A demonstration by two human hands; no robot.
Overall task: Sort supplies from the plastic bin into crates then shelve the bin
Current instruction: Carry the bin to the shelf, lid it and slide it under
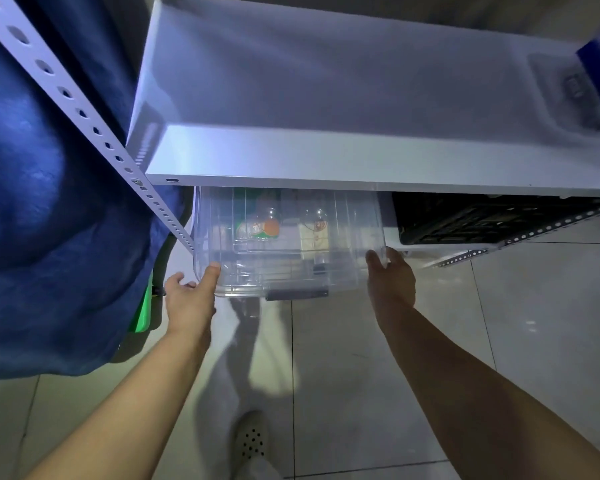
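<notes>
The white shelf board (326, 174) overhangs the clear plastic bin (288, 244) closely. A black crate (482, 220) blocks its right; a perforated upright (84, 112) flanks its left.

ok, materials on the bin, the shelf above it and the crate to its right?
Bin: clear glossy plastic; its contents show through the walls. Shelf: looks like white painted metal, smooth with a thin folded front edge, though laminate board is possible. Crate: black plastic by the look, open lattice walls, matte; too dark to be certain.
</notes>
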